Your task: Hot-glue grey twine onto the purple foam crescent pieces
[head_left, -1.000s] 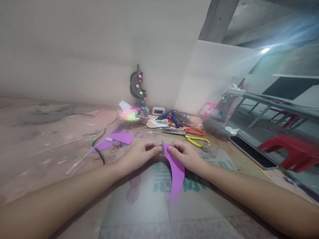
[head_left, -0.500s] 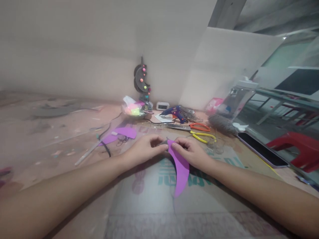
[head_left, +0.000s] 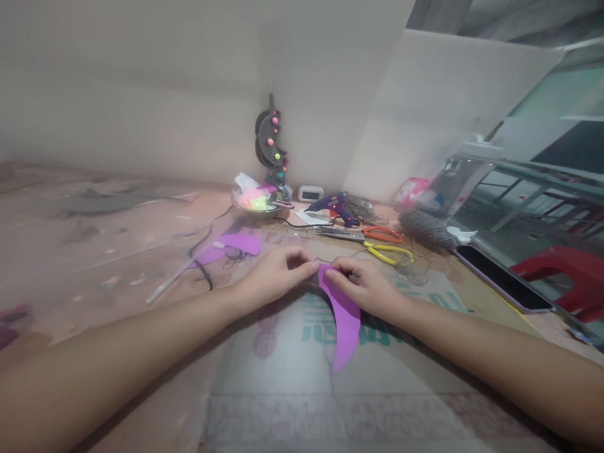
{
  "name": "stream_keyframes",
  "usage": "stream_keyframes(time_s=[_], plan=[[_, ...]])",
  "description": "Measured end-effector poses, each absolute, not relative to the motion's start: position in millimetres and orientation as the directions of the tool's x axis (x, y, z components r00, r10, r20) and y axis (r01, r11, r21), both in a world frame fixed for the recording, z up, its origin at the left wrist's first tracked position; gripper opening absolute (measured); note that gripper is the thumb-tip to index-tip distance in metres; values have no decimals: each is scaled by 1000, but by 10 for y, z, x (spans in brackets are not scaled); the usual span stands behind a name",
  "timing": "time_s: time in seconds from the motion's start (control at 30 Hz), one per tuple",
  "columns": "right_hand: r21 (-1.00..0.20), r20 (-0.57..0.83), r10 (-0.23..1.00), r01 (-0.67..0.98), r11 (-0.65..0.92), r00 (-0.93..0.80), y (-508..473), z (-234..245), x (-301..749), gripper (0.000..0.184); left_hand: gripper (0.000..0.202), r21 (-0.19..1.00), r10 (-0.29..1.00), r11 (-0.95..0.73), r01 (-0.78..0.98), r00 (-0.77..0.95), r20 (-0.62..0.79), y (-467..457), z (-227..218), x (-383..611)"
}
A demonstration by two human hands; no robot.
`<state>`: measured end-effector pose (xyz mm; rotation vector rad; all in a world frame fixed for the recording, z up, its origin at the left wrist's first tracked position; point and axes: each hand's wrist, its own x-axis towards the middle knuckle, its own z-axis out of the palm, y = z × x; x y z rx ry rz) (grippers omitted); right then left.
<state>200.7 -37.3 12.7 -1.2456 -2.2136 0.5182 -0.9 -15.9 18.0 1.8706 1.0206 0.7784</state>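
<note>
Your left hand and right hand are pinching the purple crescent by its upper end over printed cardboard, while orange-handled scissors (blades pointing left) are lying just beyond, crowding the blue glue gun behind.

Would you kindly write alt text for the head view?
A right hand pinches the upper end of a curved purple piece, left hand at its edge, over printed cardboard. Beyond lie orange-handled scissors and a blue glue gun.

Near cardboard passable, orange-handled scissors obstructing beyond
</note>
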Motion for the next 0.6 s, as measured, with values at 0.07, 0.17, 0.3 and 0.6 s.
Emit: stream_keyframes(time_s=[0.07,0.17,0.3,0.6], plan=[[-567,272,863,653,502,-426,-372,139,2003,29,26,883,870,-316,347,477,124,-154,168,-15],[-595,268,872,641,484,-410,-356,146,2007,28,29,883,858,-341,322,491,153,-139,138,-22],[-663,246,898,613,430,-364,-331,144,2019,29,38,885,849,-364,291,494,187,-108,108,-27],[-697,257,911,591,406,-323,-338,151,2013,29,38,900,916,-308,309,352,193,-25,69,-64]])
